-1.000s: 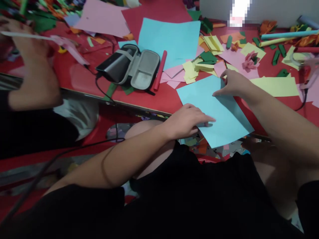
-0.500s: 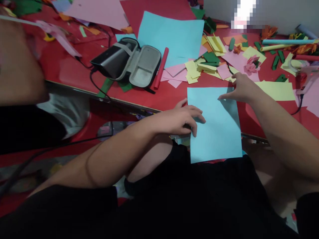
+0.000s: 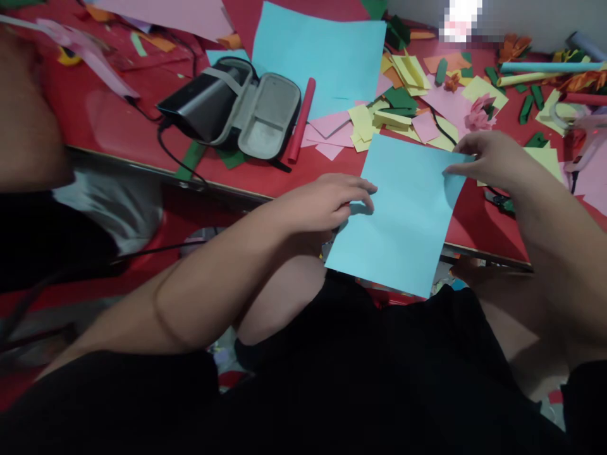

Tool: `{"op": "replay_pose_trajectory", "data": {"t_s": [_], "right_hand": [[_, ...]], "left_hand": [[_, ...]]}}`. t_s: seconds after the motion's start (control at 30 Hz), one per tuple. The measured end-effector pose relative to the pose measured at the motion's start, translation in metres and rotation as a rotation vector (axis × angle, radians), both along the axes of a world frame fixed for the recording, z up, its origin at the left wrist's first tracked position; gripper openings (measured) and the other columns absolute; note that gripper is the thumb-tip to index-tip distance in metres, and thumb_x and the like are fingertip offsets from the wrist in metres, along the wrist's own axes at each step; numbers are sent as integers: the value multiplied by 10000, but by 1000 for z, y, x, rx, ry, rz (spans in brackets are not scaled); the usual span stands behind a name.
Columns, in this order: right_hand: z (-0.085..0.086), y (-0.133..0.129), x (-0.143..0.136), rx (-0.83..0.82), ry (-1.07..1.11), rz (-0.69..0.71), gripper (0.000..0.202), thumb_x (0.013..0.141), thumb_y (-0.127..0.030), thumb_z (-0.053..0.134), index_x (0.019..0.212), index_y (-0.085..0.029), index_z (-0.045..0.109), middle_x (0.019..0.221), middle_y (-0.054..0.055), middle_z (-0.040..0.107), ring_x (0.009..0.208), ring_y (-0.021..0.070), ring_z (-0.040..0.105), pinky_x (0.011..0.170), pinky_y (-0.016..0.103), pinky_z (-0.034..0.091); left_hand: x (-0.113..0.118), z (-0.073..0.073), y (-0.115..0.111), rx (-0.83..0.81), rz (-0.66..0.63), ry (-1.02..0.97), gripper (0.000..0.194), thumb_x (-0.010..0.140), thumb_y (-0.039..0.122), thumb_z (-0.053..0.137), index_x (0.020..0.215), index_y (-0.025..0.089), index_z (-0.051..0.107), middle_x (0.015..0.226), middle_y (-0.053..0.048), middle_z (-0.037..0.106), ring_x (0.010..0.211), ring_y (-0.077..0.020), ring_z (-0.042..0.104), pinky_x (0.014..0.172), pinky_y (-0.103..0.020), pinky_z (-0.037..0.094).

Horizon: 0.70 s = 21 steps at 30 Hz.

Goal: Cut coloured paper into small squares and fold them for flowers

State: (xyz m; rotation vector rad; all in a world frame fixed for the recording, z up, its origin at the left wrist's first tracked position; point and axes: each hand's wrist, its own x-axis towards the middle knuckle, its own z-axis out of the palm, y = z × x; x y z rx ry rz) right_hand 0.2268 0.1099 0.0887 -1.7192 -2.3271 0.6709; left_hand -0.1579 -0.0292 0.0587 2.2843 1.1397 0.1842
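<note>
A light blue sheet of paper [image 3: 398, 215] lies tilted over the front edge of the red table, its lower part hanging toward my lap. My right hand [image 3: 484, 158] pinches its upper right corner between thumb and fingers. Spread over the sheet's left edge, my left hand [image 3: 339, 199] has its fingers apart and holds nothing. Behind the sheet are yellow paper pieces [image 3: 363, 129] and pink ones [image 3: 332, 129]. A red paper tube [image 3: 302, 120] lies to their left.
An open zip case [image 3: 268, 117] with a dark device and cable sits left on the red table [image 3: 109, 120]. Behind it lies a larger blue sheet [image 3: 327, 57]. A pink glue gun [image 3: 590, 139] is at right. Another person's arm [image 3: 28, 120] is at far left.
The blue sheet has turned clockwise, its top edge moving up and its lower edge shifting left. My right hand has moved right with its corner; my left hand has moved slightly up and left.
</note>
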Motion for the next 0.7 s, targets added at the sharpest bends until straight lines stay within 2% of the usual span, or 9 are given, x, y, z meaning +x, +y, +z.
{"op": "replay_pose_trajectory", "data": {"t_s": [0.13, 0.2, 0.27, 0.37, 0.43, 0.53, 0.6, 0.63, 0.7], "right_hand": [[8, -17, 11, 193, 307, -206, 242, 823, -364, 920, 999, -303, 767, 1007, 134, 818, 907, 319, 724, 864, 546, 604], [11, -29, 11, 318, 344, -202, 165, 897, -368, 883, 1023, -313, 792, 1068, 165, 852, 978, 358, 773, 909, 570, 634], [13, -41, 4, 438, 267, -97, 88, 1018, -385, 803, 1057, -314, 840, 1176, 197, 889, 1123, 405, 818, 999, 603, 663], [9, -60, -9, 512, 74, 146, 298, 1175, -422, 626, 1143, -323, 905, 1316, 167, 919, 1308, 441, 826, 1148, 663, 646], [-3, -69, -15, 478, -19, 274, 363, 1204, -419, 574, 1201, -345, 929, 1356, 116, 929, 1323, 441, 830, 1154, 685, 639], [-26, -81, -13, 372, -58, 401, 363, 1166, -344, 614, 1304, -384, 947, 1365, 76, 938, 1287, 425, 841, 1099, 684, 659], [-38, -88, -9, 319, -50, 459, 377, 1153, -326, 636, 1349, -407, 949, 1360, 68, 944, 1296, 425, 843, 1088, 690, 666], [-42, -91, -7, 301, -47, 479, 376, 1155, -331, 644, 1357, -420, 949, 1363, 62, 947, 1311, 427, 843, 1089, 693, 668], [-45, -96, -6, 269, -45, 511, 362, 1159, -348, 667, 1366, -446, 947, 1376, 46, 948, 1346, 427, 839, 1098, 690, 668]], "left_hand": [[28, -5, 6, 38, -24, 37, 673, 1077, 159, 511, 1660, 315, 809, 1955, -79, 602, 1800, -377, 556, 1445, -655, 413], [47, -13, 13, 71, -51, 51, 667, 1125, 205, 520, 1725, 359, 768, 1991, -62, 552, 1793, -414, 533, 1398, -667, 424], [65, -21, 20, 106, -81, 58, 636, 1173, 281, 554, 1778, 373, 727, 2016, -72, 510, 1774, -453, 515, 1364, -676, 429], [86, -30, 27, 141, -94, 49, 609, 1211, 377, 603, 1810, 326, 696, 2007, -120, 519, 1742, -474, 516, 1347, -678, 442], [90, -32, 28, 147, -80, 16, 576, 1217, 396, 621, 1773, 287, 720, 1958, -141, 586, 1704, -450, 559, 1334, -643, 478], [84, -33, 28, 139, -36, -69, 430, 1189, 362, 656, 1576, 264, 818, 1744, -140, 767, 1566, -379, 681, 1309, -564, 540], [75, -35, 30, 151, 36, -103, 351, 1154, 380, 715, 1470, 286, 835, 1595, -131, 814, 1480, -364, 721, 1302, -554, 560], [70, -35, 31, 166, 84, -101, 367, 1134, 409, 751, 1477, 300, 823, 1588, -133, 801, 1491, -376, 713, 1320, -572, 554], [62, -35, 34, 203, 161, -69, 562, 1091, 495, 822, 1621, 324, 751, 1724, -152, 712, 1629, -427, 626, 1398, -640, 498]]}}
